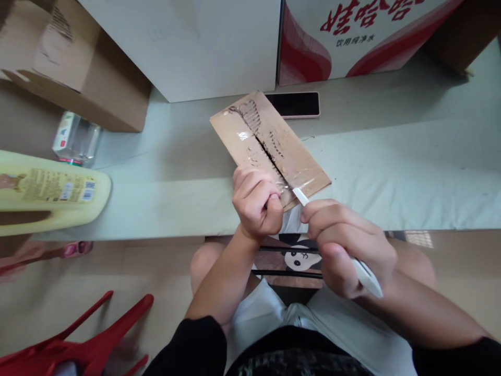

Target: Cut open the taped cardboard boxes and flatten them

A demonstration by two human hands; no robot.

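A flat piece of brown cardboard (pixel 270 143), covered with clear tape and slit along its middle, lies tilted over the front edge of the pale table (pixel 391 172). My left hand (pixel 256 201) pinches the cardboard's near corner. My right hand (pixel 344 243) grips a white utility knife (pixel 368 277); the knife's blade tip (pixel 300 196) touches the near end of the slit in the cardboard.
A black phone (pixel 293 104) lies behind the cardboard. A white box (pixel 195 42) and a red-and-white carton (pixel 352 36) stand at the back. A brown box (pixel 70 57), a clear bottle (pixel 76 138) and a yellow jug (pixel 47 190) are left. A red chair (pixel 78 339) stands below.
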